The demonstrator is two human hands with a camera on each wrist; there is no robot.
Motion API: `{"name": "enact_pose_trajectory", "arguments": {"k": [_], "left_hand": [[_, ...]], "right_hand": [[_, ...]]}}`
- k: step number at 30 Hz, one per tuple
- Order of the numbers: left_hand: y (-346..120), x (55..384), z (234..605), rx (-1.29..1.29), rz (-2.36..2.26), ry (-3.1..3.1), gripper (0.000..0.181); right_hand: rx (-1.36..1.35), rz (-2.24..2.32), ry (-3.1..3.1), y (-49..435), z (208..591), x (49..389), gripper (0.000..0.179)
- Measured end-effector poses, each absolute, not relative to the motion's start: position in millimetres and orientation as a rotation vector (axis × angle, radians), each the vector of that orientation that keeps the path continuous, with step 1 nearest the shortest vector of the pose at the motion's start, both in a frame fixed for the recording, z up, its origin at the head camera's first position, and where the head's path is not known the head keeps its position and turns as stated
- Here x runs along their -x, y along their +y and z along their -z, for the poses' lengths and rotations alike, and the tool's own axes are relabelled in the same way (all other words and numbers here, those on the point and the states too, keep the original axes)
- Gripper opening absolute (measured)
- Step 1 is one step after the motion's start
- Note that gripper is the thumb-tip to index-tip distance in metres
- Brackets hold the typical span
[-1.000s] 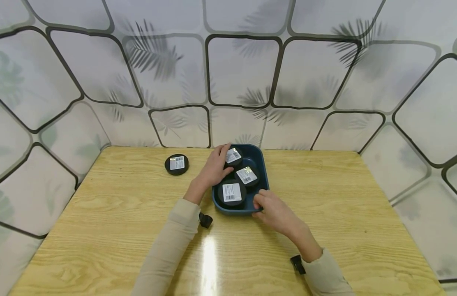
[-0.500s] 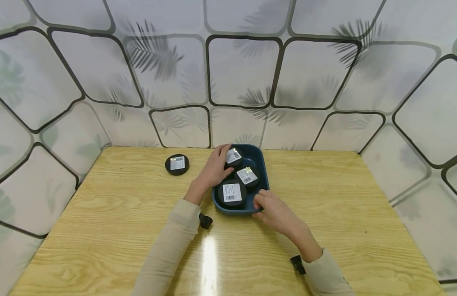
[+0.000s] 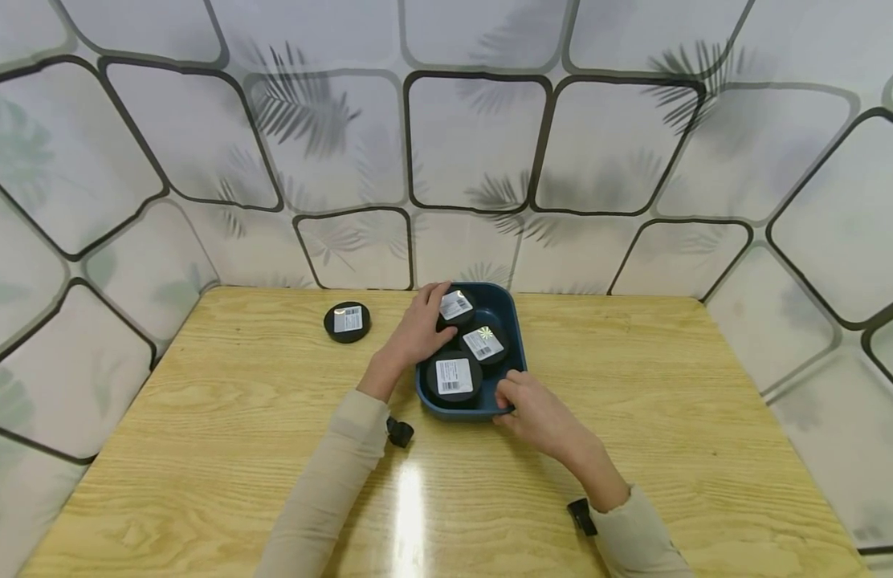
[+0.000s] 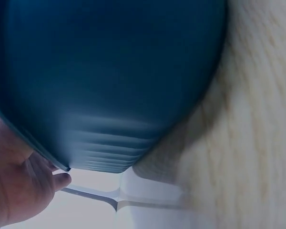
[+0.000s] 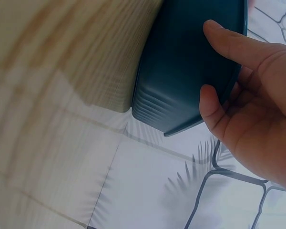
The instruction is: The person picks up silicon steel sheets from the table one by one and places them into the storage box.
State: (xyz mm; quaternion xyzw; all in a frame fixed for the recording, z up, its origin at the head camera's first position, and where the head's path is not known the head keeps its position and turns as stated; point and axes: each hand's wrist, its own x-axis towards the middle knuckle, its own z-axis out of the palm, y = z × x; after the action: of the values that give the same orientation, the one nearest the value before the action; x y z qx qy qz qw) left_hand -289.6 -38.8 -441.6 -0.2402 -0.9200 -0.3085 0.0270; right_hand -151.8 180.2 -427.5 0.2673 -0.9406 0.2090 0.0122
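A dark blue plastic bin [image 3: 461, 415] stands on the table, with three black round lidded containers in it, each with a white label. Reaching over the bin's left rim, my left hand [image 3: 417, 329] holds the back container [image 3: 457, 305] between thumb and fingers; part of that container is hidden under the hand. The middle container [image 3: 483, 343] and the front container [image 3: 454, 377] lie free of both hands. My right hand [image 3: 540, 411] pinches the bin's front right corner; in the right wrist view its thumb and a finger press the bin's outer wall [image 5: 181, 67].
Another black round container [image 3: 347, 322] with a white label lies on the wooden table [image 3: 634, 385], left of the bin near the back edge. Behind the table rises a patterned wall covering [image 3: 475, 144], which also encloses both sides.
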Motion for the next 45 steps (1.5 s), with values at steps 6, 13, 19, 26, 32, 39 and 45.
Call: {"name": "enact_pose_trajectory", "arguments": {"k": [6,13,19,26,32,39,45], "left_hand": [[-46,284,435,0.708,1.032,-2.830,0.076],[-57,277,424,0.698,1.012,-2.791,0.071],[-64,269,411,0.740,0.995,-2.744,0.070],[-74,256,401,0.698,1.056,-2.742,0.071],[-87,244,398,0.623,1.090,-2.723,0.071],[-103,234,398,0.515,1.191,-2.732,0.072],[-111,231,397,0.457,1.236,-2.720,0.071]], "right_hand": [[-0.825,-0.654,-2.945,180,429,151,0.034],[-0.800,-0.656,-2.960,179,429,152,0.034],[-0.789,-0.672,-2.964,178,427,152,0.034],[-0.791,-0.665,-2.971,179,428,152,0.034],[-0.785,-0.663,-2.976,178,426,152,0.034],[-0.788,-0.667,-2.974,177,425,152,0.034],[-0.800,-0.674,-2.972,178,425,151,0.033]]}}
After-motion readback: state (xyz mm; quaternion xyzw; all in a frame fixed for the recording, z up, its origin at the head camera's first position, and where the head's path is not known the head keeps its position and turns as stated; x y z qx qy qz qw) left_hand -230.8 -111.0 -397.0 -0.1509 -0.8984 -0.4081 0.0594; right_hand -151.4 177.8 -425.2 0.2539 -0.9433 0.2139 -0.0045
